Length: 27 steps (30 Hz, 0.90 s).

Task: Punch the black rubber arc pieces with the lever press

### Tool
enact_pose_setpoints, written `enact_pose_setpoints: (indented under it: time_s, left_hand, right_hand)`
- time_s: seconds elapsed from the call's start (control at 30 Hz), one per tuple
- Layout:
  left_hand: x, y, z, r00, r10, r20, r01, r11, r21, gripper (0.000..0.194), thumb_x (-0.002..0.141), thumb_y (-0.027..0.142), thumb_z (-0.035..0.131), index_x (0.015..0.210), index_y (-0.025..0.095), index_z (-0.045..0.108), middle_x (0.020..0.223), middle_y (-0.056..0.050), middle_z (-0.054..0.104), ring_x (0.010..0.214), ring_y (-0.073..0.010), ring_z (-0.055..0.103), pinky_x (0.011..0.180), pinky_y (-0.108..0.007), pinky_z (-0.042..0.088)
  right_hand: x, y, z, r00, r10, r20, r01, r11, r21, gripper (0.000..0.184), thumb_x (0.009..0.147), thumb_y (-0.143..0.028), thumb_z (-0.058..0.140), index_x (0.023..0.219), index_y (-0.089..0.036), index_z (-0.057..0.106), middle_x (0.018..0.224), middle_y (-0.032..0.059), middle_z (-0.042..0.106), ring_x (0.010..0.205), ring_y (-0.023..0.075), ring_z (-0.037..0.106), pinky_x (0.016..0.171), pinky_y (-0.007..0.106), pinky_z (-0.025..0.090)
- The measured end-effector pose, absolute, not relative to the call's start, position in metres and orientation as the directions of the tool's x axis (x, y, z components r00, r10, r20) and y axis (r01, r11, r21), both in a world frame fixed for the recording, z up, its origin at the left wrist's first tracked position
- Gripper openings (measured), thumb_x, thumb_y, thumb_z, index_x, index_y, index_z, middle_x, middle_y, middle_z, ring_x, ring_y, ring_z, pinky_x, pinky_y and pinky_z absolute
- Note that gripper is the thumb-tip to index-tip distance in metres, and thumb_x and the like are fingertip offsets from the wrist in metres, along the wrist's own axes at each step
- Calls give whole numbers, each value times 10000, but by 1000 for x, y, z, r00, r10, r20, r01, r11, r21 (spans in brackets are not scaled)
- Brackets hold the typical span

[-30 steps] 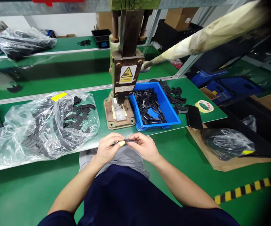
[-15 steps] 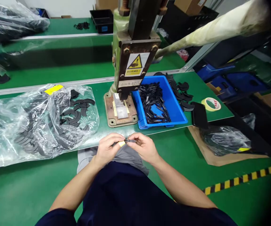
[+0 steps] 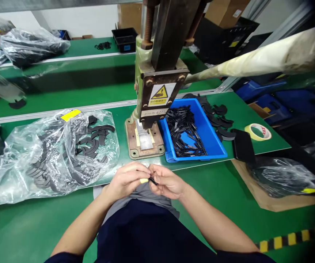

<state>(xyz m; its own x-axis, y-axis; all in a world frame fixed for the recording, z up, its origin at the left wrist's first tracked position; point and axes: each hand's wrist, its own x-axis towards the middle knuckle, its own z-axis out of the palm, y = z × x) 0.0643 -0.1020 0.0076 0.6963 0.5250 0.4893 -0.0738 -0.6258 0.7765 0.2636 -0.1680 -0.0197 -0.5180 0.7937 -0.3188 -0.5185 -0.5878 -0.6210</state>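
Just in front of the table edge, my two hands meet at their fingertips. Between them is a small dark strip-shaped part (image 3: 153,180), mostly covered by fingers. My right hand (image 3: 170,182) pinches it with thumb and fingers. My left hand (image 3: 128,180), with a yellow wrap on the thumb, is closed against the same part from the other side. Straight ahead stands a green hand press (image 3: 160,84), its ram over a metal fixture plate (image 3: 145,140). To its right, a blue bin (image 3: 213,146) holds many slim black parts (image 3: 183,126).
On the left lies a clear plastic bag (image 3: 48,157) of curved black pieces. More curved pieces (image 3: 220,122), a black phone-like slab (image 3: 242,144) and a tape roll (image 3: 257,132) sit right of the bin. The press's wrapped lever (image 3: 256,60) reaches out to the upper right.
My hands have drawn closer together, and the dark part has turned from lying level to slanting, more hidden by fingers. The camera view has tilted, so the bench appears lower.
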Motion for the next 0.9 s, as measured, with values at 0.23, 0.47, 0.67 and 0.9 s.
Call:
enact_pose_setpoints:
  time_s: [0.23, 0.47, 0.67, 0.9]
  left_hand:
    - [74, -79, 8, 656, 576, 488, 77, -694, 716, 124, 949, 207, 592, 1009, 193, 700, 1005, -79, 746, 942, -167, 710, 836, -293, 586]
    - [95, 2, -8, 537, 724, 433, 485, -685, 543, 187, 959, 234, 521, 929, 181, 698, 971, -77, 721, 947, -190, 677, 880, -323, 539]
    - [99, 25, -18, 666, 660, 347, 517, -744, 424, 279, 950, 198, 445, 989, 187, 721, 1002, -92, 674, 990, -208, 644, 885, -322, 524]
    - [103, 20, -12, 695, 639, 330, 472, -752, 460, 403, 813, 55, 429, 1058, 171, 727, 1104, -104, 626, 1078, -230, 609, 963, -353, 512]
  right_hand:
    - [270, -164, -23, -432, 823, -370, -664, -568, -487, 430, 783, -512, 764, 957, -209, 513, 605, -62, 561, 493, 58, 455, 497, 190, 298]
    - [292, -186, -17, -345, 872, -347, -688, -486, -539, 347, 807, -488, 735, 869, -200, 551, 627, -22, 578, 519, 83, 465, 519, 230, 307]
    - [307, -197, -15, -279, 911, -304, -696, -410, -590, 357, 795, -501, 739, 829, -202, 545, 623, -21, 541, 532, 87, 460, 527, 237, 306]
    - [337, -171, 28, 99, 992, -76, -428, -26, -903, 311, 815, -527, 717, 852, -225, 653, 734, 28, 642, 597, 132, 559, 536, 274, 422]
